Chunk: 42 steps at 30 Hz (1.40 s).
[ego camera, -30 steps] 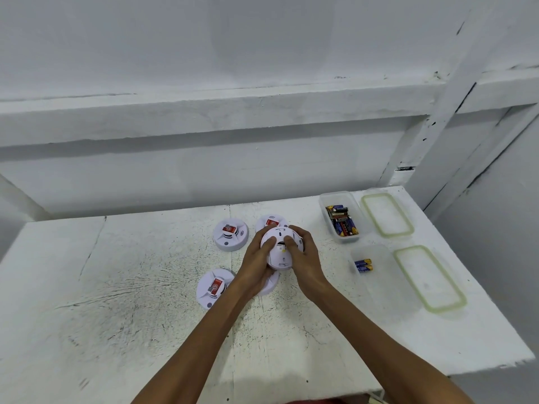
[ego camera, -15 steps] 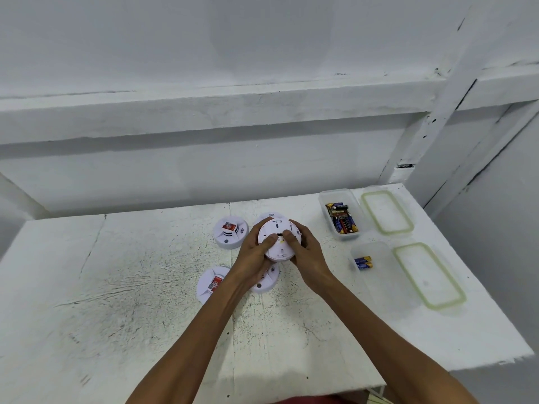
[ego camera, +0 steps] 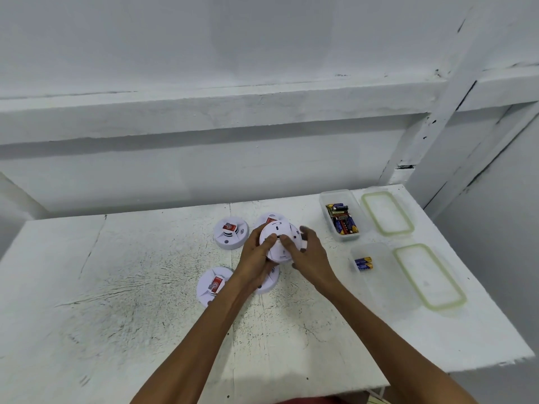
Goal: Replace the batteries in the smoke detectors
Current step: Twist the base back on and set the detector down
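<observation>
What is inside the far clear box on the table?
A pile of batteries, blue, gold and dark, lies in the box. The top ones cover the lower ones, so their number cannot be told.

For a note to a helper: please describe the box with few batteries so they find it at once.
At the right end of the white table, two clear boxes lie beside green-rimmed lids. Take the nearer box: it holds only two blue batteries, while the farther box holds many.
</observation>
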### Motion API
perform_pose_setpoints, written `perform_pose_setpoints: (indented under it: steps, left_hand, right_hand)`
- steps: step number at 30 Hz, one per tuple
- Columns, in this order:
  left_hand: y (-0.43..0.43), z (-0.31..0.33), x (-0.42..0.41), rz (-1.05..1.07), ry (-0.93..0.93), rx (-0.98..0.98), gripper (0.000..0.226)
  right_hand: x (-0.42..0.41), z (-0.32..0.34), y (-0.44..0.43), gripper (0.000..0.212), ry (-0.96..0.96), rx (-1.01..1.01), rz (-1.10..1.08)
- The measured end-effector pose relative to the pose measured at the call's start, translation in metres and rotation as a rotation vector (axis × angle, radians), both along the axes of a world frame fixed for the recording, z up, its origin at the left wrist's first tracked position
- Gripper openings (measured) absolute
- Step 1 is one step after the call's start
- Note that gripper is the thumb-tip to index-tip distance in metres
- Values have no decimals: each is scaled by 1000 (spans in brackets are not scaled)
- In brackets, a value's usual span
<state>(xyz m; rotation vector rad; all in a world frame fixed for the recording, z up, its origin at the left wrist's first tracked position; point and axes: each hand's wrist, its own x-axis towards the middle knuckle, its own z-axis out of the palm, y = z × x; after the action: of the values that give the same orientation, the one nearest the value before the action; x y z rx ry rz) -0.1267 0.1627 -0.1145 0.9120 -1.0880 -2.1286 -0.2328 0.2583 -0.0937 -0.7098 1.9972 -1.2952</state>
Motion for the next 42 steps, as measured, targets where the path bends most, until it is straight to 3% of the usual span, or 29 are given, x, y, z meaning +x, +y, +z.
perform_pose_setpoints:
  steps: [2,3,8,14,19,29,34,42]
  left_hand:
    - [3,5,-2,17,40,109,33]
    - [3,8,-2,12,59,171,33]
    - [4,25,3,-31,195,519,48]
    - [2,23,14,-67,316,621,59]
    - [3,22,16,-51,360,641,56]
    - [4,24,18,-77,443,676,56]
    - [9,17,18,-70,519,743,52]
    - [16,11,15,8,431,669,54]
  right_hand:
    - [4,-2,2,78,344,-42,18]
    - [5,-1,3,79,420,-76,46]
    - [7,5,2,68,540,-63,157]
    - [3,10,-4,71,582,-83,310]
    - [10,14,-10,60,816,-65,247]
    - [6,18,-12,58,878,-77,315]
    - [6,17,-11,58,819,-38,337]
    - [12,14,-9,58,734,16,281]
